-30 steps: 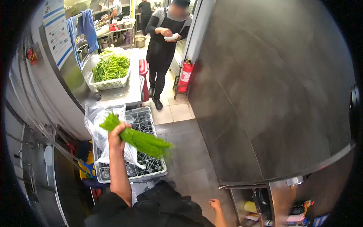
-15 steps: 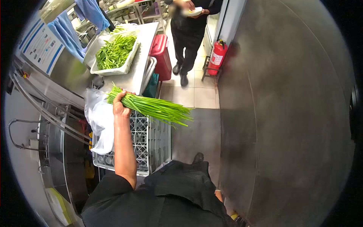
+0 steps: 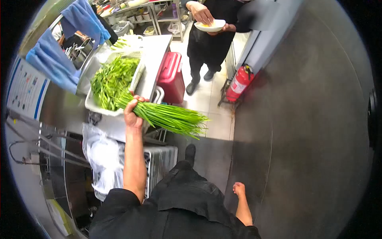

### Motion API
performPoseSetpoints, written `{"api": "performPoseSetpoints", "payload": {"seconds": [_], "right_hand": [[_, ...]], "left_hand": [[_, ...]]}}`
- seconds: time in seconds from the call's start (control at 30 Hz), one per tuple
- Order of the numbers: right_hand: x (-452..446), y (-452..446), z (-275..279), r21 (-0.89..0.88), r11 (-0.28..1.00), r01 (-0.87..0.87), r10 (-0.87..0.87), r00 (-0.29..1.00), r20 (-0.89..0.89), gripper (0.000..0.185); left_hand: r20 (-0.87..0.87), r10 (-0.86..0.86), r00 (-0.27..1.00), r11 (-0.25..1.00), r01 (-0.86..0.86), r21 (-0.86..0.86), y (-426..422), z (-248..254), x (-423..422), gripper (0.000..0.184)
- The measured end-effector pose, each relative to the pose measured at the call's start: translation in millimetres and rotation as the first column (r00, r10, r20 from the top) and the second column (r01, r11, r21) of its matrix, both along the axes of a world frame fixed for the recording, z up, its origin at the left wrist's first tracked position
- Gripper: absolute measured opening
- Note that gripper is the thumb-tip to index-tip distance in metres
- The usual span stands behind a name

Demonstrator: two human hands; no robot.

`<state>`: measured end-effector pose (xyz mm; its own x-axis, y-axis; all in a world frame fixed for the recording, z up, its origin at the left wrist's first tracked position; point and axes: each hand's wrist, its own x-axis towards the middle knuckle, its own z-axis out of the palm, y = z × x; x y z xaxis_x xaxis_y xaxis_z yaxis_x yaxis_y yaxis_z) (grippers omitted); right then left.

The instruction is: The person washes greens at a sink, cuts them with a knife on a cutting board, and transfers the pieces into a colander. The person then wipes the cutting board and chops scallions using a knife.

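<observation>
My left hand is wrapped round a bunch of long green chives, near its left end. The loose ends fan out to the right, over the floor. Behind the held end, a white plastic basket of leafy greens sits on a steel table. My right hand hangs low at my side by the dark wall, its fingers curled in and nothing visible in them.
A co-worker stands ahead with a white bowl. A red lidded bin is beside the table, and a fire extinguisher stands by the wall. Below my left arm are a grey rack and a clear plastic bag.
I have stepped forward, so the table, bin and co-worker appear nearer. The chives stay in my left hand, now overlapping the basket's corner. My right hand has come into clearer view.
</observation>
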<state>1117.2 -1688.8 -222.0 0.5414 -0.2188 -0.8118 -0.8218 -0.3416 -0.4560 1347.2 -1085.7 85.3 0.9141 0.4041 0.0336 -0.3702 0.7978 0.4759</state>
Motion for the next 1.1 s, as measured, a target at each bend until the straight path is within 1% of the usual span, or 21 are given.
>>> {"api": "performPoseSetpoints", "payload": {"seconds": [0.03,0.07,0.1,0.17,0.2,0.23,0.3,0.33,0.37,0.43,0.47,0.53,0.57,0.6,0.63,0.7,0.77,0.8,0.83,0.97,1.1], "right_hand": [[10.3,10.4,-3.6,0.001,1.0,0.01,-0.01,0.999,-0.045,0.033],[17.5,21.9,-6.5,-0.001,1.0,0.019,-0.019,0.995,-0.094,0.033],[31.1,31.0,-10.6,-0.004,1.0,0.031,-0.031,0.99,-0.135,0.034],[59.7,60.8,10.4,0.122,0.989,0.078,-0.058,0.985,-0.159,0.023],[75.8,73.4,16.2,0.147,0.989,-0.009,0.03,0.99,-0.137,0.018],[88.7,80.2,20.5,0.159,0.983,-0.087,0.101,0.991,-0.085,0.017],[124.9,89.8,28.0,0.168,0.955,-0.245,0.244,0.969,0.025,0.015],[144.2,92.7,29.4,0.161,0.945,-0.285,0.281,0.959,0.047,0.016],[169.7,95.2,29.1,0.155,0.942,-0.299,0.295,0.954,0.045,0.016],[218.5,101.3,25.6,0.144,0.941,-0.306,0.308,0.951,0.01,0.018],[243.5,103.1,22.5,0.143,0.94,-0.31,0.314,0.949,-0.005,0.019],[301.8,109.2,10.2,0.144,0.934,-0.328,0.336,0.941,-0.035,0.02],[334.3,110.9,2.0,0.147,0.929,-0.34,0.349,0.936,-0.043,0.021],[371.5,115.4,-8.3,0.157,0.921,-0.358,0.369,0.928,-0.053,0.022],[410.2,118.6,-17.7,0.164,0.912,-0.376,0.39,0.919,-0.063,0.023],[502.4,128.1,-36.0,0.167,0.893,-0.418,0.435,0.897,-0.078,0.025],[594.4,137.3,-38.4,0.156,0.874,-0.46,0.476,0.876,-0.081,0.027],[644.0,144.0,-36.4,0.147,0.867,-0.476,0.49,0.868,-0.076,0.028],[690.9,151.9,-29.9,0.129,0.864,-0.488,0.498,0.865,-0.065,0.029],[867.7,182.9,2.6,0.03,0.863,-0.505,0.504,0.863,0.039,0.033],[1003.9,229.1,33.4,-0.044,0.829,-0.558,0.555,0.812,0.181,0.037]], "left_hand": [[-0.016,0.014,1.0,1.0,-0.014,-0.003,1.6,-3.8,22.8,0.05],[0.023,-0.025,0.999,1.0,0.025,0.001,3.5,-2.7,48.9,0.053],[-0.003,-0.012,1.0,1.0,0.012,0.009,4.0,-0.5,73.7,0.055],[-0.052,0.007,0.999,0.998,-0.004,0.064,8.3,-1.9,127.0,0.041],[-0.097,-0.068,0.993,0.998,0.069,0.006,22.5,-18.5,157.5,0.035],[-0.137,-0.062,0.989,0.997,0.067,0.035,24.0,-14.7,178.5,0.022],[-0.121,-0.042,0.992,0.997,0.049,0.053,29.3,-15.2,228.9,0.018],[-0.118,-0.008,0.993,0.997,0.016,0.073,30.1,-13.8,253.3,0.018],[-0.112,0.002,0.994,0.997,0.008,0.083,34.0,-15.7,278.4,0.018],[-0.115,0.006,0.993,0.999,-0.002,0.037,41.3,-23.4,327.0,0.017],[-0.122,0.0,0.992,0.998,0.008,0.063,47.8,-30.8,349.0,0.014],[-0.117,0.026,0.993,1.0,-0.025,0.016,60.1,-50.5,396.9,0.02],[-0.108,0.044,0.993,0.999,-0.044,-0.003,63.6,-49.0,421.9,0.023],[-0.106,0.131,0.986,0.991,-0.129,0.025,64.8,-48.4,444.8,0.05],[-0.096,0.143,0.985,0.989,-0.144,-0.01,72.4,-56.3,469.5,0.051],[-0.134,0.218,0.967,0.976,-0.218,0.011,82.9,-52.2,512.4,0.052],[-0.162,0.264,0.951,0.962,-0.272,-0.024,102.0,-59.8,553.7,0.052],[-0.166,0.287,0.943,0.957,-0.291,-0.001,113.7,-61.3,571.0,0.051],[-0.158,0.299,0.941,0.951,-0.307,-0.03,124.6,-56.7,587.8,0.052],[-0.139,0.437,0.889,0.899,-0.434,0.055,173.0,-43.9,641.0,0.054],[-0.107,0.532,0.84,0.847,-0.527,0.073,224.1,-44.9,691.5,0.051]]}}
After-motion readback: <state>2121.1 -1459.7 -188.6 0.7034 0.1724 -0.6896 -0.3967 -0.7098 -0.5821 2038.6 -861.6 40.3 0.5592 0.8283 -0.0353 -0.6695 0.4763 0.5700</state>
